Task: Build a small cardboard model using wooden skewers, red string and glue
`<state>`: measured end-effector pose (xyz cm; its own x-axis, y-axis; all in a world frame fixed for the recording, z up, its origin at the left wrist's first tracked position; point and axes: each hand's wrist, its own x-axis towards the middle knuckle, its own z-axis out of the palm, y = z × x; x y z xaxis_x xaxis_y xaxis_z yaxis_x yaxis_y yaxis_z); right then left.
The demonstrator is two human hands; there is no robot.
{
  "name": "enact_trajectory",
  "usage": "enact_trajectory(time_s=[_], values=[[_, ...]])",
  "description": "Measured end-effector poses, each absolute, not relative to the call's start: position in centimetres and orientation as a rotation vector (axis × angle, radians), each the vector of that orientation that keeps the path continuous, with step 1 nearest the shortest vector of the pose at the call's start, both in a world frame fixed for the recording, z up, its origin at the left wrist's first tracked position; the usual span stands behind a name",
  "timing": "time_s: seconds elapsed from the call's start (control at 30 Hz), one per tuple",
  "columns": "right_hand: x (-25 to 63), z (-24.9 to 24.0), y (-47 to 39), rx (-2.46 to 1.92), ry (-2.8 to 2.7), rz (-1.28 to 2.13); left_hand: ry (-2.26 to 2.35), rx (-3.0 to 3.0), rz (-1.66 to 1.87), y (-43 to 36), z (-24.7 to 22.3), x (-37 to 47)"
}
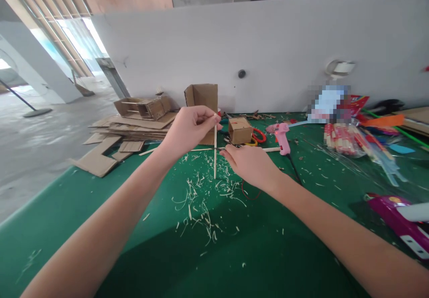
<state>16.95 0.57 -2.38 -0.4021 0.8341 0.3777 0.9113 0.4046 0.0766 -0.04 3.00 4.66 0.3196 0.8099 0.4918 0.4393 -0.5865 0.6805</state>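
Pinched between the fingertips of my left hand is the top of a thin pale wooden stick. The stick stands nearly upright, its lower end at the green tabletop. My right hand is closed around a knife; only a bit of its thin dark blade shows, against the middle of the stick, and the handle is hidden by my fingers. Curled wood shavings lie scattered below both hands. Behind the stick, another long pale stick lies crosswise on the table.
Cardboard sheets and a cardboard frame are piled at the back left. Beyond my right hand stand a small cardboard box, red-handled scissors and a pink glue gun. A purple tool lies at right.
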Motion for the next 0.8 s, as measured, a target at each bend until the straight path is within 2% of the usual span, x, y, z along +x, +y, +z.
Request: enact_trajectory(time_s=[0.2,0.37,0.53,0.8], values=[[17.1,-2.3,0.2,-1.508,-2.411,-0.323,1.111,2.159,1.174,2.4,5.0,0.3],[16.8,-4.1,-0.3,-1.47,-2.677,-0.207,1.18,2.193,1.138,2.1,5.2,0.3],[17.1,-3.9,0.5,-1.436,-2.308,-0.43,1.178,2.26,1.126,2.4,5.0,0.0],[17.1,-2.6,1.3,-1.295,-2.196,-0.482,0.994,2.267,0.978,2.7,5.2,-0.6]])
